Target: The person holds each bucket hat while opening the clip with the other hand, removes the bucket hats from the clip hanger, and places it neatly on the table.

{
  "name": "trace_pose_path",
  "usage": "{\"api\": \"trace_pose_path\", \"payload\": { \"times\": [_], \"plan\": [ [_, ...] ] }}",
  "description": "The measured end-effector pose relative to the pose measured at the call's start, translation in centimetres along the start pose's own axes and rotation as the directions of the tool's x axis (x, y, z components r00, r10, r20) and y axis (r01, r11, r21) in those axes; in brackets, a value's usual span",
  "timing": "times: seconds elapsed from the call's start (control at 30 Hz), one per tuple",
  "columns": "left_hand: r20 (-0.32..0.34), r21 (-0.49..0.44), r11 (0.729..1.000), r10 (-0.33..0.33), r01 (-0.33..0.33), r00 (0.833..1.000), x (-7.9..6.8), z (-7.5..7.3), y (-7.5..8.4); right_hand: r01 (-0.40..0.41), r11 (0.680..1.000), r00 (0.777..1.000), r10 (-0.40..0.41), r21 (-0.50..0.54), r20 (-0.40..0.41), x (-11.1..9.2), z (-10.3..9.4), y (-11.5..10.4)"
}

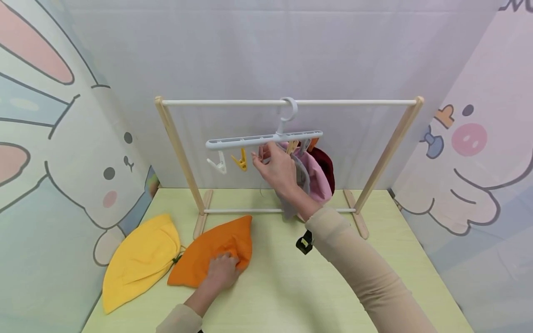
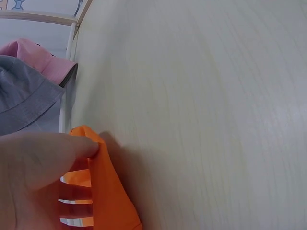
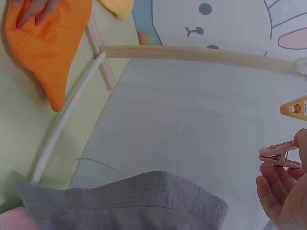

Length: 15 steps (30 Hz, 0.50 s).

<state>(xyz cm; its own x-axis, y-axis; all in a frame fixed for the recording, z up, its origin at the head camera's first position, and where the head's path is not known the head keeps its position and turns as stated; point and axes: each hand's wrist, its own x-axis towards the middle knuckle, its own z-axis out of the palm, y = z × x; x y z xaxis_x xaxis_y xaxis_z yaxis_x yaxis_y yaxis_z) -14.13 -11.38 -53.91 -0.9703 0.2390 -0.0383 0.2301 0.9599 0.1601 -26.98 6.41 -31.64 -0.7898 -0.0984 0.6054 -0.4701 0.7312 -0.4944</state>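
On the table, an orange bucket hat (image 1: 195,266) lies flat under my left hand (image 1: 224,272). The left wrist view has the thumb and fingers gripping a fold of its fabric. My right hand (image 1: 281,171) is raised to the pale hanger (image 1: 245,141) and pinches a pink clothespin (image 3: 278,152) that hangs there; its jaws look closed with no cloth between them. Just beside that hand hangs a grey hat (image 3: 134,201), partly hidden by the arm in the head view. Behind it are a pink hat (image 1: 319,180) and a dark red hat (image 1: 326,166), clipped to the hanger.
A yellow hat (image 1: 139,263) lies left of the orange one, with a cord between them. White (image 1: 220,164) and yellow (image 1: 241,161) clothespins dangle from the hanger's left half. The hanger hooks over the top rail (image 1: 354,102) of a wooden-legged rack, which has a lower bar (image 1: 241,211).
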Motion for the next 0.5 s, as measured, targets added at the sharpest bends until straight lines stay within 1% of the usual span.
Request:
{"api": "trace_pose_path", "payload": {
  "times": [0.23, 0.4, 0.5],
  "plan": [
    [0.017, -0.034, 0.999, -0.014, 0.015, 1.000, -0.24, -0.19, -0.26, -0.007, 1.000, 1.000, 0.007, -0.017, 0.003, 0.11, 0.02, -0.03],
    [0.028, -0.030, 0.999, -0.036, 0.036, 0.999, -0.42, -0.21, -0.38, -0.008, 1.000, 1.000, 0.008, -0.017, 0.004, 0.07, 0.07, -0.02],
    [0.025, -0.026, 0.999, -0.033, 0.034, 0.999, -0.44, -0.19, -0.56, -0.008, 1.000, 1.000, 0.008, -0.009, 0.007, 0.00, 0.08, -0.05]
  ]
}}
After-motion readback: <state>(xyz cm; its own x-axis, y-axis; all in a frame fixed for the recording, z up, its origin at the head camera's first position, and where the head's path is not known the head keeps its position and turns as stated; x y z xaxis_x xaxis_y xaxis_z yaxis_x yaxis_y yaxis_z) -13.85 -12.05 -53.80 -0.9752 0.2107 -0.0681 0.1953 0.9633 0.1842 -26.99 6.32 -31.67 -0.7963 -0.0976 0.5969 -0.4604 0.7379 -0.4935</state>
